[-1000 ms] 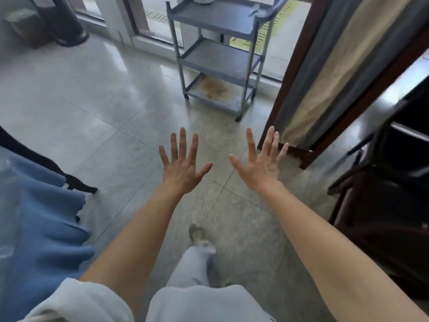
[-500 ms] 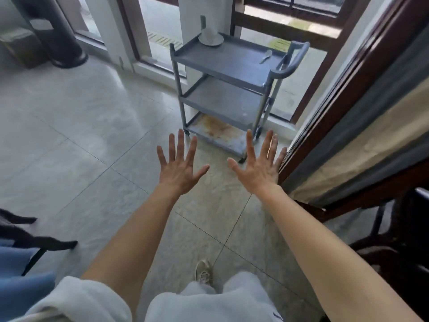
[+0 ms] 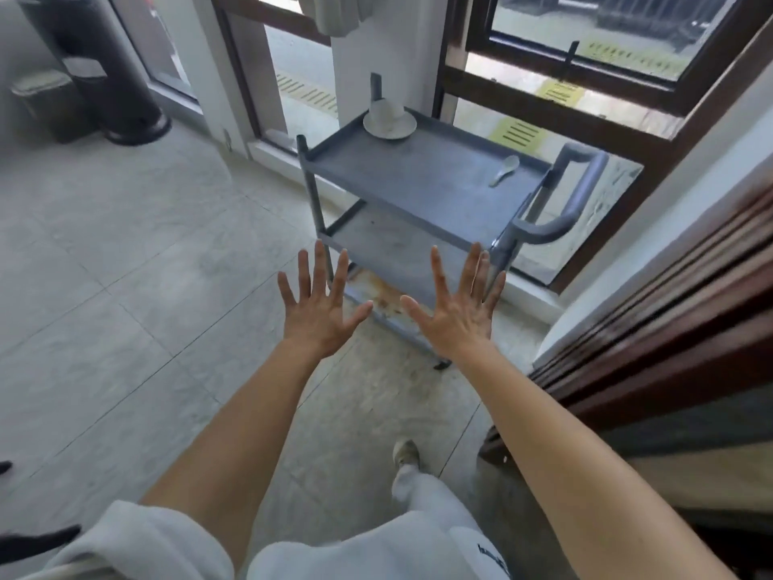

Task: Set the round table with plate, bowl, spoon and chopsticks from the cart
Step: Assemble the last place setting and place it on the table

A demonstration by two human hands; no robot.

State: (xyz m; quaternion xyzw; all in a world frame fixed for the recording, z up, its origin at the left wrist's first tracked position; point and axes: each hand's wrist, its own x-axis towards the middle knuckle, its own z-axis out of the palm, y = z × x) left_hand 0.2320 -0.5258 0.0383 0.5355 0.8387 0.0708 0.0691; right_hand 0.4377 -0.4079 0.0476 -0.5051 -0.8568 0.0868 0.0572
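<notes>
**Tiled floor [image 3: 125, 286] by the windows: cart [image 3: 418, 182] in front of you, nothing in your hands**

On the grey cart's top shelf a white bowl [image 3: 387, 110] sits on a white plate [image 3: 393, 129] at the far left corner. A white spoon [image 3: 506, 169] lies well apart from them, near the handle end. Your left hand [image 3: 320, 316] and right hand [image 3: 458, 318] are held out side by side, short of the cart. Their fingers are straight and spread wide, and they hold and touch nothing.

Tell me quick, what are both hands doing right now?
Left hand: open, fingers spread, holding nothing.
Right hand: open, fingers spread, holding nothing.
Both hang in the air short of the cart.
</notes>
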